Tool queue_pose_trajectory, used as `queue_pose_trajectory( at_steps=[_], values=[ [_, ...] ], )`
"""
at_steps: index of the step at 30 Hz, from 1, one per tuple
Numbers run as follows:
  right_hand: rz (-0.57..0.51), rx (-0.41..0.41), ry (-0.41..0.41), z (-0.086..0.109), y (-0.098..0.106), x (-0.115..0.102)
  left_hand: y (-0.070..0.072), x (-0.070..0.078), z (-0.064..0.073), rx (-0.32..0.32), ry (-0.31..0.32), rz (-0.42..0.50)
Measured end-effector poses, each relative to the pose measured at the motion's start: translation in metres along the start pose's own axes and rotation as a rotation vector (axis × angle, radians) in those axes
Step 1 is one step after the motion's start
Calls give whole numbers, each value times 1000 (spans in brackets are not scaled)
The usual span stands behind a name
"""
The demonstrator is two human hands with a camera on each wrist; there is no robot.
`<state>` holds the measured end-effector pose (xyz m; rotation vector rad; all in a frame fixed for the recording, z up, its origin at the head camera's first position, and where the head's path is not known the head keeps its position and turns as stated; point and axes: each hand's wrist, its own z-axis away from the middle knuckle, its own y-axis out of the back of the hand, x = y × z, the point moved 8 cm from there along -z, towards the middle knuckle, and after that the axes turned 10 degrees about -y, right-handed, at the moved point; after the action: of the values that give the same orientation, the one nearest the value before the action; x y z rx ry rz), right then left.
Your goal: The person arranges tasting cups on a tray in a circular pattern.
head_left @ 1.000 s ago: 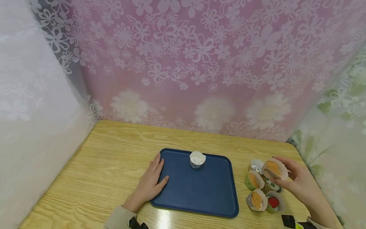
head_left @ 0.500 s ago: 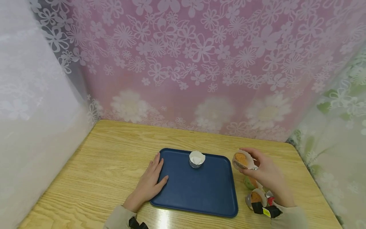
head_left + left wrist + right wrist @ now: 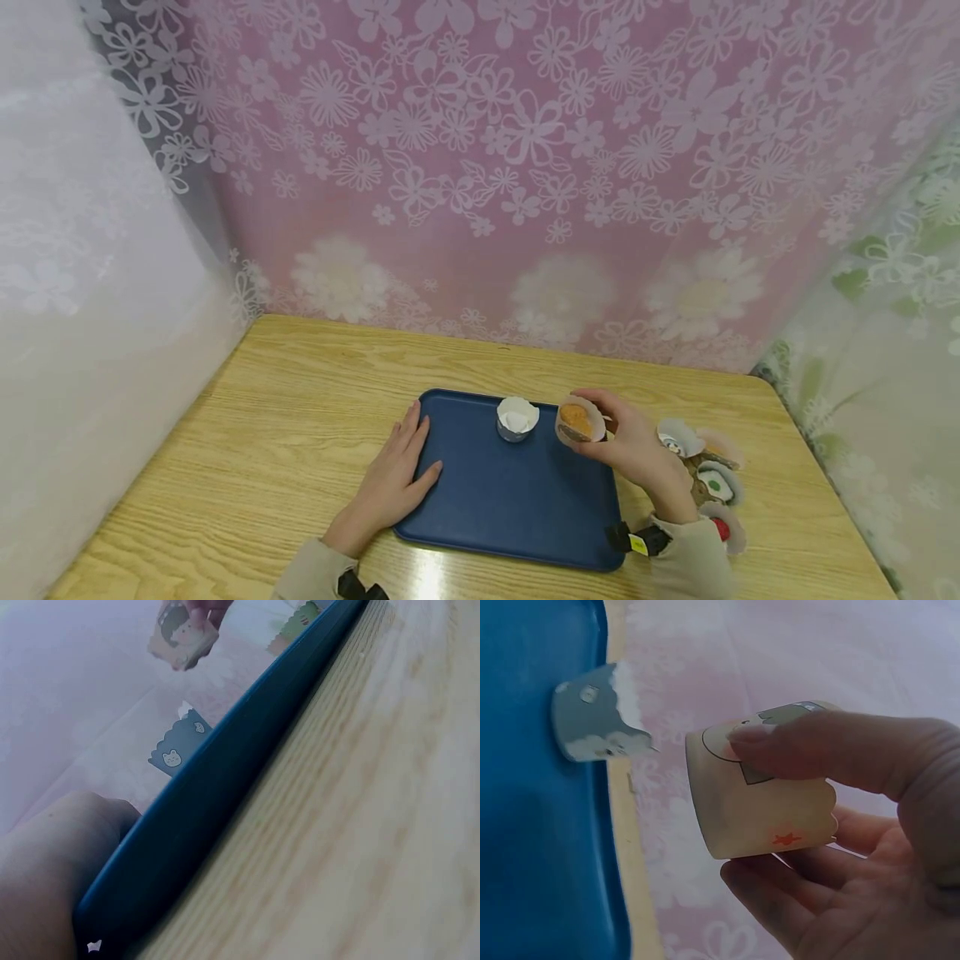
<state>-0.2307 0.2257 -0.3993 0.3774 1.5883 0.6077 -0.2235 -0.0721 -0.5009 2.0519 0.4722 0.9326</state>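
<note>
My left hand [image 3: 390, 479] lies with straight fingers along the left rim of a blue tray [image 3: 510, 500]. In my right hand [image 3: 637, 454] is a cupcake [image 3: 577, 418] with an orange-brown top. Thumb and fingers grip its pale, scalloped paper cup [image 3: 761, 814], printed with a cartoon and a red star. It is held above the tray's back right corner, its top tilted toward the head camera. Left of it, at the back of the tray, stands a white-topped cupcake [image 3: 517, 418] in a grey-blue cup [image 3: 592, 716] with animal prints.
Right of the tray, several cupcakes stand close together on the wooden table [image 3: 322, 392]: one with a panda face [image 3: 671, 444], one with a green dot [image 3: 716, 483], one with a red top [image 3: 722, 529]. My right forearm hides others. Floral curtains [image 3: 480, 167] surround the table.
My right hand has carried the orange-topped cupcake left from the group at the right to above the tray's back right corner. The left hand has stayed on the tray's rim.
</note>
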Motion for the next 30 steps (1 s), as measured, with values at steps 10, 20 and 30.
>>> queue_pose_trajectory(
  at_steps=[10, 20, 30],
  values=[
    [-21, -9, 34, -8, -28, -8, 0, -1, 2, -11, 1, -1],
    [-70, -50, 83, -17, -53, -32, 0, -2, 2, -18, -2, -5],
    [-64, -96, 89, -27, -85, -41, -1, -3, 3, -18, 3, -9]
  ],
)
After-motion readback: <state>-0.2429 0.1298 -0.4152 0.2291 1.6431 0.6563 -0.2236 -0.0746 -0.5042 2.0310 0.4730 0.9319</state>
